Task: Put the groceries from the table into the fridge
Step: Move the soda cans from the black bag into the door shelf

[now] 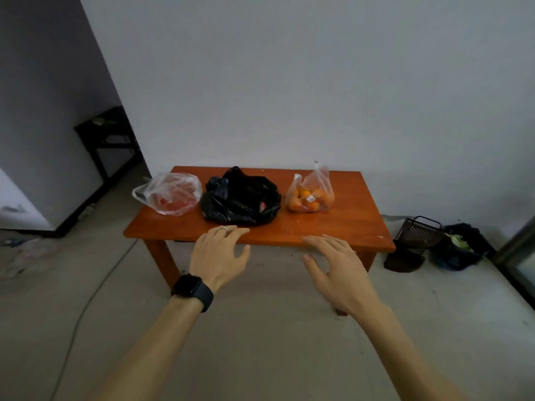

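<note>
Fingers (231, 231) of the left hand (220, 253) and of the right hand (335, 267) are stretched out and loosely spread, gripping nothing, over the near edge of the wooden table (347, 227). Three bags sit in a row along the table's long axis: a clear bag of red produce (170, 196) lying with its handle loop pointing left past the edge, a black plastic bag (240, 201) in the middle, and a clear bag of oranges (309, 195) at right, handles upright.

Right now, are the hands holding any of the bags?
Left hand: open, nothing in its grip.
Right hand: open, nothing in its grip.
</note>
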